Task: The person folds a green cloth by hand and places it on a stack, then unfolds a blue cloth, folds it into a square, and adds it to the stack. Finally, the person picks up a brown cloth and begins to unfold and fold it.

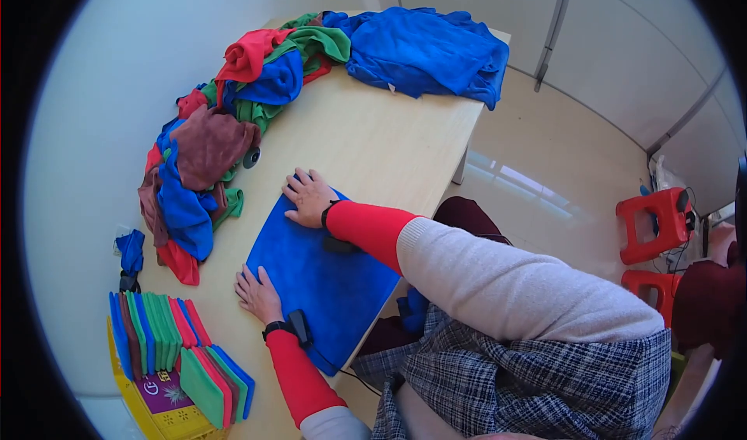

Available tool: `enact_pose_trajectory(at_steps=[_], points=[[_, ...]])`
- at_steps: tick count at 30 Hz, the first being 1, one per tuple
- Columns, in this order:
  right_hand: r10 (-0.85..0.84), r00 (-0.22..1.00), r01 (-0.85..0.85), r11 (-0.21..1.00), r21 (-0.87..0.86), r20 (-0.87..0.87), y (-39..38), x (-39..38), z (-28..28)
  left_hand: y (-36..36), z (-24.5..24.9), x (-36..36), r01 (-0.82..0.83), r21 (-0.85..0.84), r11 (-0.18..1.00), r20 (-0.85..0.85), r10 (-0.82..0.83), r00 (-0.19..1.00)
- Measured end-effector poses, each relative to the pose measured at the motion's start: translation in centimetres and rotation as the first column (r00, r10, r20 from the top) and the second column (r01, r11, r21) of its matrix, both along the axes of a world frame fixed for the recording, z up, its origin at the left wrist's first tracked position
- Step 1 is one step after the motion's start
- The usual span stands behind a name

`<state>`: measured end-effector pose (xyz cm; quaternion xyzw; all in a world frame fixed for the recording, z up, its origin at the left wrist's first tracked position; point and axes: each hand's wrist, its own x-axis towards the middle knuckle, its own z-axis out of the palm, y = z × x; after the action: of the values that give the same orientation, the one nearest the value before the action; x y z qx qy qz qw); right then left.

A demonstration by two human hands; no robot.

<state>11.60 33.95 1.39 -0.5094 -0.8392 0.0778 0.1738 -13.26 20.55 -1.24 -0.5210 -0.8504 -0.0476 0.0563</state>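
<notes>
A blue cloth [311,284] lies spread flat on the pale wooden table [389,129], close to its near edge. My left hand [260,295] rests at the cloth's left edge, palm down with fingers apart. At the cloth's far corner my right hand [310,196] lies flat, its fingers spread over the edge. Neither hand grips anything. Each wrist has a black band with a dark box-shaped device by it.
Crumpled red, green, blue and brown cloths [210,144] run along the wall side. A blue cloth pile [428,51] covers the far end. Folded cloths [159,335] stand on a yellow box [183,422]. Red stools [654,226] and part of another person [704,308] are at right.
</notes>
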Motion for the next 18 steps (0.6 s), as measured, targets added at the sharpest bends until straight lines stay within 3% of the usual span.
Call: enact_pose_trajectory(at_steps=[18], points=[[0.001, 1.0, -0.002, 0.999, 0.04, 0.022, -0.18, 0.17, 0.69, 0.7, 0.15, 0.54, 0.022, 0.041, 0.999, -0.001, -0.022, 1.0]])
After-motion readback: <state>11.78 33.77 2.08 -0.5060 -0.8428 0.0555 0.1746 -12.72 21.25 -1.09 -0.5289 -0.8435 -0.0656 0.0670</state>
